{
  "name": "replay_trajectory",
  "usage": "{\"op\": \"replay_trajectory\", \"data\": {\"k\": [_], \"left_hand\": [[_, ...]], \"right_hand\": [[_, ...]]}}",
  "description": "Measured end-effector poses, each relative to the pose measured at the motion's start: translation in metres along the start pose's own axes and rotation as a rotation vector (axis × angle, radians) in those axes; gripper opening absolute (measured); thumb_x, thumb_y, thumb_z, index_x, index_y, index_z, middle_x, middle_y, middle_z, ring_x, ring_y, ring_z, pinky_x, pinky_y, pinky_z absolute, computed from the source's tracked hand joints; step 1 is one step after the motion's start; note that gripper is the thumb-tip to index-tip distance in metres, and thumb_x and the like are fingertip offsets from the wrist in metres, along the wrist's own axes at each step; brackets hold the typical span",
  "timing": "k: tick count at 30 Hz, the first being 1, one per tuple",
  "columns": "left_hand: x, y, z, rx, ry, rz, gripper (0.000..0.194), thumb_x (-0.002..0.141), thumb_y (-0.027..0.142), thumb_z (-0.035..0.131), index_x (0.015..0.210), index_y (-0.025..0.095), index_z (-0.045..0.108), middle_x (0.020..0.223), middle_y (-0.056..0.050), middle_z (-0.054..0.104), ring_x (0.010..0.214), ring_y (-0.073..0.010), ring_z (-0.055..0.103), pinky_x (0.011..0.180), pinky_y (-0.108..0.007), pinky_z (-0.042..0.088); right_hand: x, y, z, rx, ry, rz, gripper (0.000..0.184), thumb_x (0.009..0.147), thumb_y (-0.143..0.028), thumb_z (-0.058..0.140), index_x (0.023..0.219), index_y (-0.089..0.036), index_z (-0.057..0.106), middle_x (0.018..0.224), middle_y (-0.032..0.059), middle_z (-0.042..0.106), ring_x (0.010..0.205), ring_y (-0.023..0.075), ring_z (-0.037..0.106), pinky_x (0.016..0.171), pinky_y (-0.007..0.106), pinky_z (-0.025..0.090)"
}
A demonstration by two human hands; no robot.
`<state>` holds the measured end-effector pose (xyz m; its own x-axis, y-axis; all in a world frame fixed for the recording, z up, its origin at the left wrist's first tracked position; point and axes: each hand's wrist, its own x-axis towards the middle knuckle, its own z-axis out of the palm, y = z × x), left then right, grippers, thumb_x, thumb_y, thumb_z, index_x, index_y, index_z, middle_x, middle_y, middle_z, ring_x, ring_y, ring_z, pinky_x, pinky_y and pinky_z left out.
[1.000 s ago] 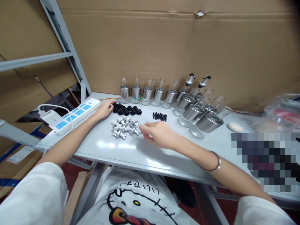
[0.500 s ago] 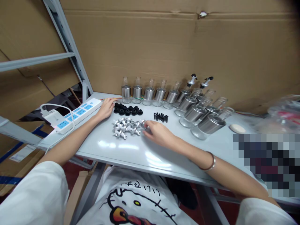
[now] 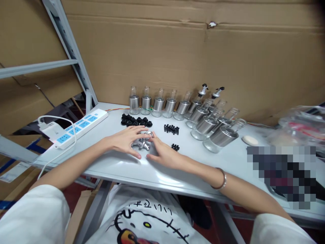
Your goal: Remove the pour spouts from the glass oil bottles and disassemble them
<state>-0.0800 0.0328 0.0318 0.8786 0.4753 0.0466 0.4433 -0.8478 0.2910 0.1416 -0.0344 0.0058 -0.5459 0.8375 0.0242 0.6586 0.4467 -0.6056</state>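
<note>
Both hands cup a small heap of silver metal spouts on the white table. My left hand lies flat on the heap's left side with fingers stretched out. My right hand rests on its right side, fingers extended along the table. Behind the heap lie black rubber stoppers and a row of small black caps. A few more black caps sit just right of my right hand.
Several glass bottles with steel sleeves stand along the back; others lie tilted at the right, two with pourers. A white power strip lies at the left. A cardboard wall is behind, plastic bags at right.
My left hand left the black stoppers and came down onto the silver spouts. Both hands have pushed the spouts into a tighter heap. A few black caps now lie beside my right hand.
</note>
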Motion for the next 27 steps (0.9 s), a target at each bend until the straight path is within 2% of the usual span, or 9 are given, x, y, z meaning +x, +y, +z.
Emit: {"op": "replay_trajectory", "data": {"k": [3,6,10,15,18,22,24,27], "left_hand": [[0.0,-0.002,0.0,0.065,-0.008,-0.029,0.083,0.07,0.067,0.063,0.14,0.029,0.041,0.151,-0.012,0.032,0.138,-0.0351,0.031,0.111,-0.052,0.027],[-0.001,-0.006,-0.001,0.058,0.016,-0.016,0.067,0.079,0.059,0.058,0.136,0.026,0.047,0.145,-0.014,0.04,0.132,-0.0318,0.04,0.107,-0.047,0.034],[-0.001,-0.006,-0.001,0.061,0.046,-0.02,0.052,0.084,0.052,0.055,0.129,0.025,0.054,0.14,-0.013,0.045,0.126,-0.0297,0.046,0.104,-0.045,0.038],[-0.001,-0.005,0.0,0.066,0.056,-0.004,0.052,0.082,0.048,0.058,0.13,0.027,0.053,0.14,-0.012,0.046,0.128,-0.0303,0.043,0.106,-0.047,0.035],[-0.001,-0.005,0.0,0.064,0.069,0.005,0.052,0.082,0.048,0.058,0.129,0.027,0.054,0.141,-0.013,0.044,0.13,-0.032,0.041,0.107,-0.05,0.032],[-0.001,-0.006,-0.001,0.052,0.097,0.003,0.047,0.081,0.048,0.059,0.124,0.028,0.058,0.138,-0.011,0.049,0.129,-0.0324,0.043,0.108,-0.05,0.032],[-0.001,-0.005,-0.003,0.052,0.109,0.004,0.047,0.082,0.048,0.059,0.124,0.03,0.058,0.139,-0.009,0.049,0.129,-0.032,0.042,0.108,-0.05,0.032],[-0.002,-0.001,-0.007,0.037,0.138,-0.001,0.045,0.084,0.047,0.057,0.125,0.03,0.056,0.142,-0.008,0.045,0.132,-0.0312,0.039,0.109,-0.049,0.031]], "right_hand": [[-0.001,-0.003,-0.002,-0.004,-0.023,-0.013,0.064,0.086,-0.033,0.053,0.14,-0.01,0.029,0.153,0.0235,0.017,0.144,0.0322,0.013,0.114,0.053,0.024],[-0.002,-0.008,-0.006,-0.003,-0.049,-0.043,0.056,0.087,-0.032,0.053,0.136,-0.012,0.035,0.153,0.0211,0.02,0.145,0.0297,0.01,0.115,0.053,0.025],[-0.003,-0.013,-0.009,-0.02,-0.054,-0.054,0.057,0.086,-0.031,0.055,0.136,-0.011,0.037,0.153,0.0222,0.021,0.145,0.028,0.013,0.115,0.051,0.026],[-0.003,-0.013,-0.013,-0.072,-0.017,-0.038,0.059,0.086,-0.031,0.056,0.138,-0.011,0.035,0.15,0.0231,0.028,0.143,0.0308,0.017,0.113,0.053,0.028],[-0.002,-0.012,-0.022,-0.089,0.045,-0.037,0.057,0.087,-0.033,0.056,0.137,-0.011,0.036,0.15,0.0232,0.028,0.143,0.0294,0.022,0.113,0.05,0.03],[-0.005,-0.016,-0.051,-0.108,0.237,-0.083,0.052,0.088,-0.035,0.055,0.133,-0.017,0.038,0.151,0.0195,0.028,0.141,0.0268,0.026,0.112,0.05,0.029],[-0.01,-0.019,-0.076,-0.136,0.378,-0.102,0.046,0.088,-0.036,0.054,0.13,-0.021,0.041,0.149,0.0168,0.032,0.14,0.027,0.029,0.111,0.051,0.029],[-0.02,-0.014,-0.125,-0.23,0.588,-0.105,0.038,0.088,-0.035,0.053,0.122,-0.021,0.048,0.143,0.0136,0.041,0.136,0.0279,0.036,0.11,0.05,0.031]]}}
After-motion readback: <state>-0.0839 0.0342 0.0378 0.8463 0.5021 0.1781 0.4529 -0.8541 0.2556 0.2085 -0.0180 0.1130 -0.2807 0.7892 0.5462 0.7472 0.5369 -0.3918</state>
